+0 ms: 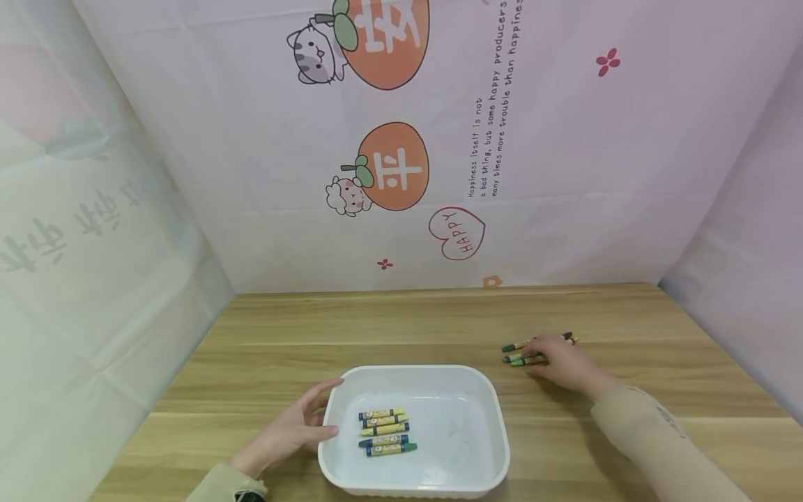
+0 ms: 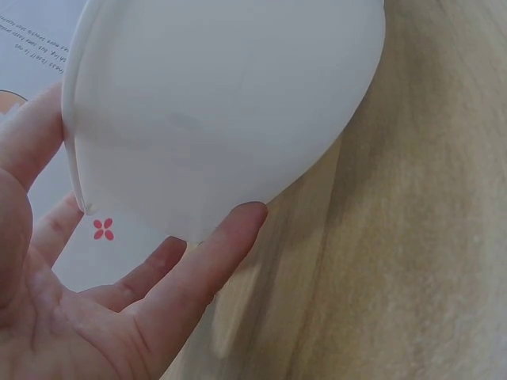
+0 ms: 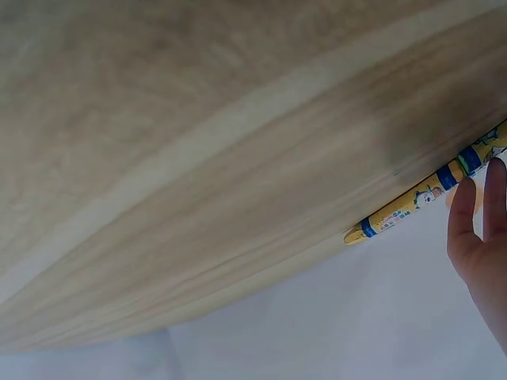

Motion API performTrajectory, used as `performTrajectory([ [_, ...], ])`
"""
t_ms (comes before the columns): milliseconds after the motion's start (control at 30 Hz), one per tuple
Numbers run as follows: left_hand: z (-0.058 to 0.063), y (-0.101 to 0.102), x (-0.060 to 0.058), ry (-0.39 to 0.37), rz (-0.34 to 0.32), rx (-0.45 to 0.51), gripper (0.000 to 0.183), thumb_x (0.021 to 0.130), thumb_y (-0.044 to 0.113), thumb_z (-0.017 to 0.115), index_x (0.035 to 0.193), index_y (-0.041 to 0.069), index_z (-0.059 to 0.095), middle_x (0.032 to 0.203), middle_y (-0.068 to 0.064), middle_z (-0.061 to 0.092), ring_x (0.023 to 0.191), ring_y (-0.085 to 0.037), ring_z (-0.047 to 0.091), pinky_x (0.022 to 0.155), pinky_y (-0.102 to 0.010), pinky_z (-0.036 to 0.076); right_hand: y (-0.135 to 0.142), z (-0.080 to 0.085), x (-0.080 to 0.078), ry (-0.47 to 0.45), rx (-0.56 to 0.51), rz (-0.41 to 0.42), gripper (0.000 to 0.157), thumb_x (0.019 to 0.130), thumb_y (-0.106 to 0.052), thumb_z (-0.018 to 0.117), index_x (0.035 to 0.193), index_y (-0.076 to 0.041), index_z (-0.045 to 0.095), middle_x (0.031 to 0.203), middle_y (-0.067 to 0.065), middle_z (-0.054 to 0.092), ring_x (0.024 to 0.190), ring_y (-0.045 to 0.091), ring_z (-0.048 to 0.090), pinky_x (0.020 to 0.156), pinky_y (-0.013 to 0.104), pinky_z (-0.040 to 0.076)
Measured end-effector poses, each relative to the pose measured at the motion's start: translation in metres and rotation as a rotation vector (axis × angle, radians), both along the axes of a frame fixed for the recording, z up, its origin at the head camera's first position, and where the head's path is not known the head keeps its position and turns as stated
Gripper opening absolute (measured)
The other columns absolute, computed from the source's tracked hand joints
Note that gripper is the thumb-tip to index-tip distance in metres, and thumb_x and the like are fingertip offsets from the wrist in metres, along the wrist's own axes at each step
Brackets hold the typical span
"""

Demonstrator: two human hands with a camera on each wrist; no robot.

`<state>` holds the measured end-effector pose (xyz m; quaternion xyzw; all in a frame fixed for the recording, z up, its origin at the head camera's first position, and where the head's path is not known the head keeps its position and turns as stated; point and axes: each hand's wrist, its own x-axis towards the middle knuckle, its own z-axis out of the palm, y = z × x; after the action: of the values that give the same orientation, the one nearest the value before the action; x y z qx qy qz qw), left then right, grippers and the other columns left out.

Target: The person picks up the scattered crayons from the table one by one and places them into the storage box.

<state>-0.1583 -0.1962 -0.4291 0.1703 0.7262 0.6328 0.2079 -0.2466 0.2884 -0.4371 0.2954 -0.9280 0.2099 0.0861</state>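
Observation:
A white plastic container (image 1: 439, 481) stands on the table with several oil pastel crayons (image 1: 384, 431) in its left half, some yellow-tipped, some green or blue-green. My left hand (image 1: 295, 427) holds its left side. The thumb lies at the rim and the other fingers reach along the outer wall, as the left wrist view shows too. To the right, my right hand (image 1: 561, 362) is down among a small group of crayons, its fingers and thumb around a light green crayon (image 1: 527, 360). A dark green crayon (image 1: 516, 346) lies just beyond it. In the right wrist view, fingertips touch near a yellow crayon (image 3: 404, 207).
The wooden table (image 1: 282, 324) ends at a printed cloth (image 1: 539, 237) hung behind it. Cloth walls (image 1: 94, 244) also stand at the left and right. The container occupies the front middle, between the two hands.

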Motion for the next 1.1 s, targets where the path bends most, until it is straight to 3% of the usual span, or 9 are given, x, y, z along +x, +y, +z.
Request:
performTrajectory([
  [267, 0.001, 0.001, 0.001, -0.008, 0.003, 0.002, 0.081, 0.085, 0.007, 0.066, 0.149, 0.003, 0.016, 0.142, -0.039, 0.025, 0.121, -0.042, 0.048, 0.078, -0.043, 0.057, -0.006, 0.004, 0.001, -0.073, 0.08, -0.056, 0.011, 0.077, -0.011, 0.075, 0.083, -0.014, 0.066, 0.085, -0.004, 0.06, 0.079, 0.011, 0.054, 0.068, 0.029, 0.049],
  [433, 0.003, 0.001, 0.0, -0.021, -0.004, 0.004, 0.081, 0.086, 0.008, 0.066, 0.149, 0.003, 0.014, 0.142, -0.039, 0.024, 0.121, -0.043, 0.048, 0.078, -0.045, 0.057, -0.007, 0.004, 0.001, -0.1, 0.094, -0.066, 0.014, 0.079, -0.009, 0.073, 0.077, -0.018, 0.062, 0.078, -0.011, 0.057, 0.077, 0.007, 0.053, 0.07, 0.031, 0.05],
  [667, 0.003, 0.001, -0.001, -0.027, -0.002, -0.008, 0.082, 0.086, 0.008, 0.066, 0.15, 0.004, 0.014, 0.143, -0.038, 0.024, 0.124, -0.046, 0.044, 0.08, -0.046, 0.056, -0.007, 0.005, 0.002, -0.178, 0.072, -0.063, 0.013, 0.083, -0.01, 0.069, 0.077, -0.017, 0.06, 0.071, -0.011, 0.053, 0.066, 0.003, 0.042, 0.057, 0.021, 0.039],
  [1100, 0.009, 0.002, 0.0, -0.026, -0.012, -0.023, 0.086, 0.084, 0.008, 0.067, 0.15, 0.005, 0.013, 0.141, -0.039, 0.025, 0.118, -0.043, 0.05, 0.08, -0.045, 0.057, -0.019, 0.013, 0.004, -0.272, -0.02, -0.078, 0.004, 0.087, -0.014, 0.066, 0.085, -0.015, 0.063, 0.081, -0.007, 0.06, 0.075, 0.007, 0.052, 0.066, 0.026, 0.047],
])
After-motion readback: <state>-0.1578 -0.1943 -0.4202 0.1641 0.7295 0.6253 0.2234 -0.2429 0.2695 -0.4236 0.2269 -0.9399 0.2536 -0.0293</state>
